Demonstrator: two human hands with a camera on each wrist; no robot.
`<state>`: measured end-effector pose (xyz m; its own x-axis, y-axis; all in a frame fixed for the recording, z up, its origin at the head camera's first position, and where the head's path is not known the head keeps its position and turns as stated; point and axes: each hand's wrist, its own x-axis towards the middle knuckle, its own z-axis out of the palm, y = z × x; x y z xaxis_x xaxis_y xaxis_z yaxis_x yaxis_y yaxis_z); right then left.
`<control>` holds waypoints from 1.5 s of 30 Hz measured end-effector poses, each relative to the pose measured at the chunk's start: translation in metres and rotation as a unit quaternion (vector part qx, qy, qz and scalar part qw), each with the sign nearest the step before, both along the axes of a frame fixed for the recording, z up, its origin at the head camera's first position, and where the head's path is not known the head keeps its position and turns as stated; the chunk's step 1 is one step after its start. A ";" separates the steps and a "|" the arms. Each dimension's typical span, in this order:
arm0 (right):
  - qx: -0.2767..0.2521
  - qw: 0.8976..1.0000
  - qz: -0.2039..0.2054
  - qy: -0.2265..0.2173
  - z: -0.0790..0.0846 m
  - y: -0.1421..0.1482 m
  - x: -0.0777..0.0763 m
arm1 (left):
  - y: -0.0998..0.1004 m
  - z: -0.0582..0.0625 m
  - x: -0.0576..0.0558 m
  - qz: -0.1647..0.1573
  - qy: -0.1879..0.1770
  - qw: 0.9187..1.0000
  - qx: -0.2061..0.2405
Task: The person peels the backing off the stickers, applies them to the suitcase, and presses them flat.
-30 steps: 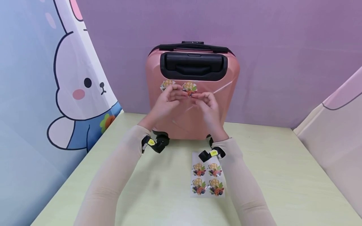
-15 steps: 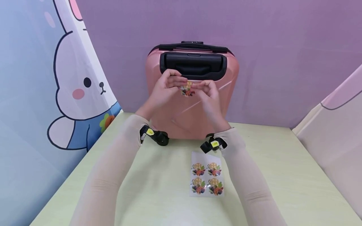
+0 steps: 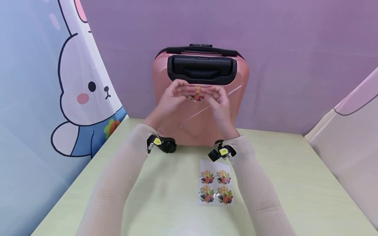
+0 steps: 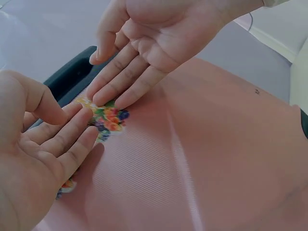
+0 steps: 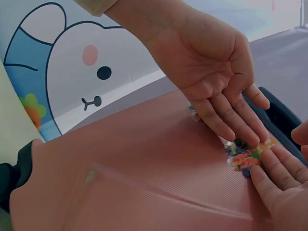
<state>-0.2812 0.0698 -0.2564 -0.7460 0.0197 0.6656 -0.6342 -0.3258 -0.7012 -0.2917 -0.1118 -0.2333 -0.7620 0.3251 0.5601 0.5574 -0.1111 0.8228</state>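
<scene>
Head view gives me the whole layout from my remote seat: a fruit-print sticker (image 3: 196,98) lies on the front of the pink suitcase (image 3: 200,126), just below its black handle recess (image 3: 202,69). It sits between the fingertips of the two hands, the left hand (image 3: 173,95) at one side and the right hand (image 3: 218,102) at the other. On the wrist views I can see the fingers of both reaching out nearly straight, their tips touching the sticker from opposite sides and covering part of its print; neither hand is clenched or grasping anything. The berry part shows below the fingers and a strip of yellow print between them. A second sticker (image 5: 194,112) peeks out from behind the left hand; whether that hand touches it, I can't tell. Well below both hands, on the pale table (image 3: 295,173), I have a white sticker sheet (image 3: 205,165) with four of the same fruit prints, near the right sleeve (image 3: 260,190).
</scene>
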 end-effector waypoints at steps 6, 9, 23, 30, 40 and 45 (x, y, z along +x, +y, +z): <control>0.030 0.999 -0.010 -0.032 -0.014 0.003 0.002 | 0.003 -0.016 -0.001 -0.004 -0.032 0.999 0.010; 0.042 0.998 -0.012 -0.042 -0.019 0.004 0.004 | 0.004 -0.023 -0.001 -0.004 -0.050 0.999 0.005; 0.077 0.991 0.012 -0.108 -0.043 0.013 0.010 | 0.000 -0.048 0.002 0.009 -0.077 0.997 -0.017; 0.087 0.990 0.025 -0.106 -0.058 0.024 0.017 | 0.001 -0.067 0.008 0.004 -0.075 0.997 -0.013; 0.147 0.981 0.010 -0.129 -0.083 0.046 0.029 | 0.007 -0.100 0.019 -0.015 -0.067 0.997 -0.023; 0.162 0.976 -0.008 -0.143 -0.098 0.056 0.032 | 0.010 -0.114 0.022 -0.017 -0.070 0.997 -0.017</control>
